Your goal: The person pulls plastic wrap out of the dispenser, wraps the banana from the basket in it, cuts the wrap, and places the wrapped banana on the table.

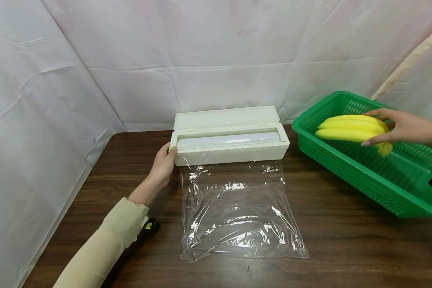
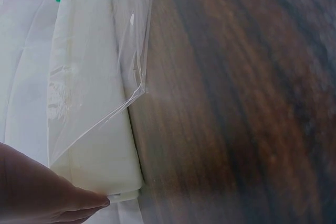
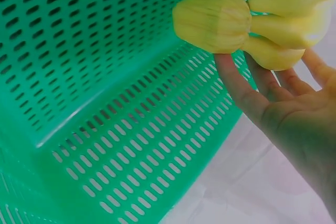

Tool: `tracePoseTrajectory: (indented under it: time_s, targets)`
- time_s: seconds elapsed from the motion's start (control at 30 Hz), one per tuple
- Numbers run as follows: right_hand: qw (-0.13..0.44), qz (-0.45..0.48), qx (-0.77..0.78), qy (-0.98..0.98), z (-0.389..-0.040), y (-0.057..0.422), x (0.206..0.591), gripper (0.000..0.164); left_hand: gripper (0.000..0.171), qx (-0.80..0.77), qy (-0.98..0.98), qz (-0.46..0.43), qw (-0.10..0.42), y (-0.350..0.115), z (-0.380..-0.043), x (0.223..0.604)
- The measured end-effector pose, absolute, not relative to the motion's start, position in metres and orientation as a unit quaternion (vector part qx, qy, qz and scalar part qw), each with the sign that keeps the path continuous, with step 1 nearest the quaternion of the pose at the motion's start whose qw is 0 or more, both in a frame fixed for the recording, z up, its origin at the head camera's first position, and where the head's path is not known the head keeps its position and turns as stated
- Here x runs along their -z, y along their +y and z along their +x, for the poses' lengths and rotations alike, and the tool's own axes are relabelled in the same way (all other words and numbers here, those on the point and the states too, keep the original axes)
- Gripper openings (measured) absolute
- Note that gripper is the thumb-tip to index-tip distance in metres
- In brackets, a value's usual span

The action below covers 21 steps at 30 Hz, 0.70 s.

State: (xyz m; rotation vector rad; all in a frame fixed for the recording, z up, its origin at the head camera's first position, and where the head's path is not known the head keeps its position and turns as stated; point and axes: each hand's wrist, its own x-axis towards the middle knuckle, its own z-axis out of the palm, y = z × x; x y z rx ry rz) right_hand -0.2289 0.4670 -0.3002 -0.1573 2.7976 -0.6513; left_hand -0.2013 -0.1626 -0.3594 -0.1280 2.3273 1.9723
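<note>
R hand (image 1: 401, 127) grip pinching bananas (image 1: 353, 127) nr stem end | long axis running ~L-R, film (image 1: 237, 216) lying to L on counter (image 1: 345, 248) | L hand (image 1: 162, 164) grip pinching box (image 1: 230, 157), L end

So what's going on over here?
A person has both hands busy. The right hand holds a bunch of bananas within or just above the green basket. The left hand touches the left end of an open white box with a roll inside. Clear film stretches from the box across the wooden table.
</note>
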Motion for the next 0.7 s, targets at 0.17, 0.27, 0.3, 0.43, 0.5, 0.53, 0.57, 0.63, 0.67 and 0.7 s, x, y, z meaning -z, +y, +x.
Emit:
tracePoseTrajectory:
  time_s: [0.17,0.27,0.3,0.43,0.5,0.53,0.57,0.63,0.67,0.7]
  targets:
    - [0.126,-0.048,0.227,0.965,-0.228,0.468,0.291,0.112,0.053,-0.646,0.761,-0.043,0.046,-0.160,-0.203,0.362]
    - [0.121,-0.046,0.224,0.966,-0.227,0.468,0.287,0.112,0.052,-0.647,0.760,-0.043,0.045,-0.158,-0.205,0.363]
    - [0.120,-0.046,0.222,0.967,-0.226,0.467,0.285,0.112,0.052,-0.648,0.759,-0.043,0.045,-0.158,-0.205,0.363]
    - [0.118,-0.045,0.213,0.969,-0.224,0.465,0.278,0.112,0.051,-0.650,0.758,-0.043,0.042,-0.157,-0.206,0.363]
    - [0.117,-0.046,0.211,0.969,-0.223,0.463,0.274,0.111,0.051,-0.650,0.758,-0.042,0.043,-0.156,-0.207,0.363]
    - [0.117,-0.047,0.209,0.970,-0.223,0.463,0.273,0.111,0.052,-0.650,0.758,-0.041,0.043,-0.157,-0.207,0.363]
    - [0.115,-0.049,0.209,0.970,-0.222,0.462,0.271,0.110,0.052,-0.650,0.758,-0.041,0.044,-0.157,-0.207,0.364]
    - [0.111,-0.053,0.209,0.970,-0.222,0.461,0.269,0.109,0.052,-0.650,0.758,-0.040,0.045,-0.157,-0.208,0.364]
    - [0.107,-0.055,0.208,0.971,-0.222,0.460,0.268,0.108,0.052,-0.649,0.758,-0.040,0.045,-0.157,-0.208,0.364]
    - [0.103,-0.057,0.207,0.971,-0.222,0.459,0.267,0.108,0.052,-0.649,0.758,-0.040,0.045,-0.157,-0.208,0.364]
